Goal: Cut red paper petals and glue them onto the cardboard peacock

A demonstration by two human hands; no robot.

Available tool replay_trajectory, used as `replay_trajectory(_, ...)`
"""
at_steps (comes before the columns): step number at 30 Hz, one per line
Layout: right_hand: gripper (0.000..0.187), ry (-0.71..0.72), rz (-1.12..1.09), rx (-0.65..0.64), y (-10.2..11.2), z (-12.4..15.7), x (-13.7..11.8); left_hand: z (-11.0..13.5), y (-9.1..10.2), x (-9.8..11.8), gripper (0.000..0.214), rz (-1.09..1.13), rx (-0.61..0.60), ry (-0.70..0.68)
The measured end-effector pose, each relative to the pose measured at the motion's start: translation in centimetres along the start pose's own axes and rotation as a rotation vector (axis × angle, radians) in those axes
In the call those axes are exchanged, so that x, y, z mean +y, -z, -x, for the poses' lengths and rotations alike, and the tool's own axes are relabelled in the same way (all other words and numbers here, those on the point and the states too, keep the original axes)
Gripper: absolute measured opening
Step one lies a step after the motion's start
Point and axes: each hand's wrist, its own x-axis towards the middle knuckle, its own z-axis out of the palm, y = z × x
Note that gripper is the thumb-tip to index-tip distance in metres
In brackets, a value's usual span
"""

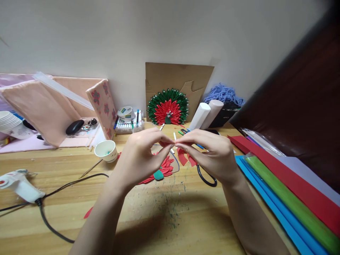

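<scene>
My left hand and my right hand meet at their fingertips above the table. Thumb and forefinger of each are pinched together on something tiny that I cannot make out. Beneath them lies a red layered petal craft with a green piece at its lower edge, partly hidden by my left hand. Cut red pieces lie close to my right hand. A black loop handle, apparently of scissors, sticks out below my right hand; its other end is hidden.
A glue gun with its cord lies at left, near a paper cup. Behind, a green-and-red fan-shaped craft leans on cardboard. White rolls stand beside it. Coloured sheets cover the right side; markers stand back left.
</scene>
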Motion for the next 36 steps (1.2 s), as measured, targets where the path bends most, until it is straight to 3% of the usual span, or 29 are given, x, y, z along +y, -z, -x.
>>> replay_trajectory(7, 0.010, -0.037, 0.100, 0.026, 1.1, -0.1, 0.6, -0.1, 0.3, -0.5, 0.008, -0.024, 0.061, 0.000)
replay_trajectory(16, 0.012, -0.071, -0.014, -0.057, 0.4, -0.1, 0.9, -0.1, 0.0, -1.0, 0.008, -0.004, 0.047, 0.000)
replay_trajectory(18, 0.011, -0.064, -0.005, -0.042, 0.3, -0.2, 0.9, -0.1, -0.2, -1.0, 0.010, 0.039, 0.053, 0.052)
replay_trajectory(22, 0.011, -0.061, 0.015, 0.021, 0.2, -0.3, 0.8, -0.2, -0.5, -1.1, 0.038, 0.285, 0.077, 0.273)
replay_trajectory(25, 0.012, -0.046, 0.009, 0.045, 0.0, -0.2, 0.7, -0.3, -0.8, -1.1, 0.034, 0.493, 0.089, 0.399)
replay_trajectory(36, 0.008, -0.059, 0.032, 0.136, -0.6, -0.1, 0.1, -0.4, -1.0, -1.3, 0.030, 0.665, 0.098, 0.497)
